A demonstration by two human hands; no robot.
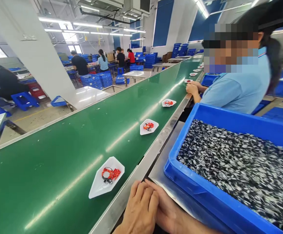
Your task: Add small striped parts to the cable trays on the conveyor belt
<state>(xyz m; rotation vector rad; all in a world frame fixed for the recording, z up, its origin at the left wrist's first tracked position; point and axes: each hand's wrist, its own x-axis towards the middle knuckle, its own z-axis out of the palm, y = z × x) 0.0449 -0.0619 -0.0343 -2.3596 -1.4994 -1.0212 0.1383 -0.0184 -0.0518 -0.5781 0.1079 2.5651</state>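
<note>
At the metal edge of the conveyor, my left hand (141, 204) lies against my right hand (168, 208). The left fingers are curled and closed, and whatever may be under them is hidden. Most of my right hand's fingers are covered by the left; only its upper edge and wrist show. Just beyond my hands, a white angular tray (95, 188) sits on the green belt (66, 169). It holds a black loop (103, 171) and red-orange pieces (116, 174) with small dark parts. Farther along are similar trays, including a second tray (143, 131) and a third tray (165, 104).
A blue bin (180, 169) full of small black-and-white pieces (231, 162) stands to my right on a metal surface (159, 177). Beyond it, a co-worker (239, 87) in light blue has hands at the belt's edge. The metal rail (131, 175) borders the belt.
</note>
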